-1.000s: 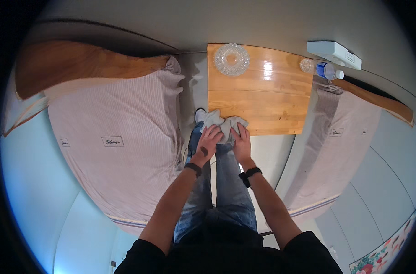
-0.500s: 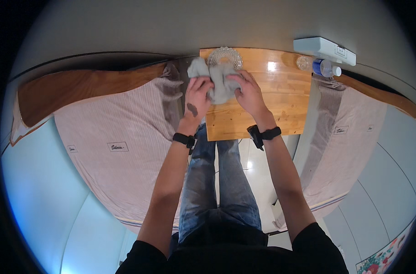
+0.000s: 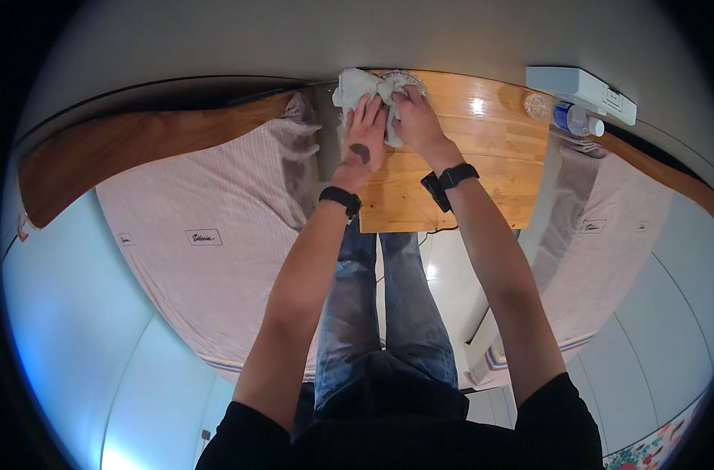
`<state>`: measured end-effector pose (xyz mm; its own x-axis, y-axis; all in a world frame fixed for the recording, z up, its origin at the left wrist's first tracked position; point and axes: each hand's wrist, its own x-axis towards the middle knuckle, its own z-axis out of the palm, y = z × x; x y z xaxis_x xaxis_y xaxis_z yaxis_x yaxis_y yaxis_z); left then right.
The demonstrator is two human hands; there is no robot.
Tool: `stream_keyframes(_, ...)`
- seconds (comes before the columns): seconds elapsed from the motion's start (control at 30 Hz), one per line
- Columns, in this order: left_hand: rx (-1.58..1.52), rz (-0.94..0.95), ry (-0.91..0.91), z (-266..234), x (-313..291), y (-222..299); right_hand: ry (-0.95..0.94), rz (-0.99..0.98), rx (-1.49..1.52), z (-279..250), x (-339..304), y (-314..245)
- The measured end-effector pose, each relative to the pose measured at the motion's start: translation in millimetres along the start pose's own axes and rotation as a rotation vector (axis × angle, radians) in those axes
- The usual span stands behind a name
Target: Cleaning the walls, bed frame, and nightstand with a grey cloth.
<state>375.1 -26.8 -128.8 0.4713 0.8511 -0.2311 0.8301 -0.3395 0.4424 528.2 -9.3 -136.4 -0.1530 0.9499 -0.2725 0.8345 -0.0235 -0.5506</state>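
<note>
"What was nearest?"

"The jeans (image 3: 412, 313), low in the middle of the frame, with the wooden bench (image 3: 482, 172) beyond them. Each wrist wore a black band (image 3: 457, 175); the right one carried a dark block (image 3: 435, 193), best held clear of the wood, I thought."

"And the hands?"

"Above the frame's centre, on the grey cloth (image 3: 357, 84). The left hand (image 3: 363, 129) lay with its fingers stretched over it; whether the tips pinched it, I couldn't tell. The right hand (image 3: 416, 117) grasped it, fingers curled into the folds."

"Where exactly was the cloth?"

"Bunched at the bench's far left corner, upper middle of the frame, partly covering the glass dish (image 3: 414, 78). Some of it reached past the bench's left edge."

"How was that best handled?"

"Gently, in my view: gather the loose part in, press evenly, and keep the dish steady, since a slack fold could have dragged it."

"Anything farther off?"

"At the upper right, a clear vessel (image 3: 535, 106) and a blue-labelled bottle (image 3: 576, 119), both well apart from the cloth, near a white box (image 3: 580, 86). Small movements seemed safest."
</note>
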Motion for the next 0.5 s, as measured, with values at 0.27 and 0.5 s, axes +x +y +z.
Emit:
stream_keyframes(0.27, 0.104, -0.012, -0.057, 3, 1, 0, -0.402, 0.214, -0.122, -47, 26, -19)
stream_keyframes(0.5, 0.211, 0.041, 0.014, 4, 7, 11, 0.183, 0.002, -0.305, 14, -20, -1)
